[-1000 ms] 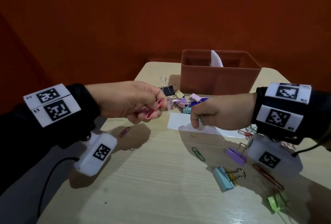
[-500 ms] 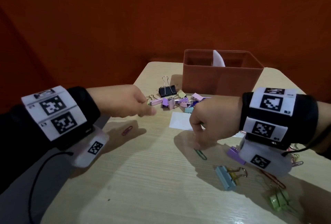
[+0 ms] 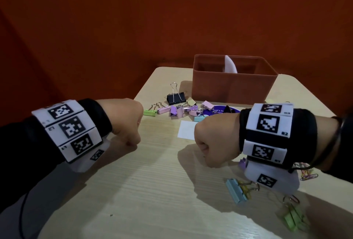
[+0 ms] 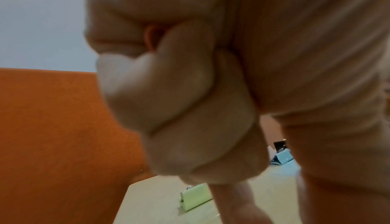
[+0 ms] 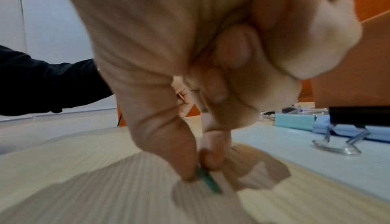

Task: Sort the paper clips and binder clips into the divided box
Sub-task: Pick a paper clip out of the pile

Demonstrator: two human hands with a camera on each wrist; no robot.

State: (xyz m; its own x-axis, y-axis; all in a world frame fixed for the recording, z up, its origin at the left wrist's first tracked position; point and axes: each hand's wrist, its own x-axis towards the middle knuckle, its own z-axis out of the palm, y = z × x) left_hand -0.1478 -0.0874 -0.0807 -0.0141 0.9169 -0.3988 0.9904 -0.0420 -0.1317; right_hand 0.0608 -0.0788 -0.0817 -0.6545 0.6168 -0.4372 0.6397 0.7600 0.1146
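Note:
The brown divided box [image 3: 229,89] with a white divider [image 3: 230,64] stands at the table's far side. A pile of pastel binder clips [image 3: 179,110] and a black binder clip [image 3: 176,97] lie in front of it. My left hand [image 3: 134,141] is lowered to the table as a fist; the left wrist view shows a pink paper clip [image 4: 149,38] gripped inside the curled fingers. My right hand [image 5: 199,166] is down on the table, thumb and forefinger pinching a green paper clip [image 5: 209,180] that still touches the wood.
A white card [image 3: 187,132] and a purple disc [image 3: 219,112] lie between the hands and the box. Near my right wrist are a blue binder clip [image 3: 236,193], a green binder clip [image 3: 294,219] and several coloured paper clips [image 3: 307,173].
Both hands have dropped from above the pile down to the table. The right hand came down on the green paper clip and pinches it; the left hand drew back leftward, still holding the pink clip.

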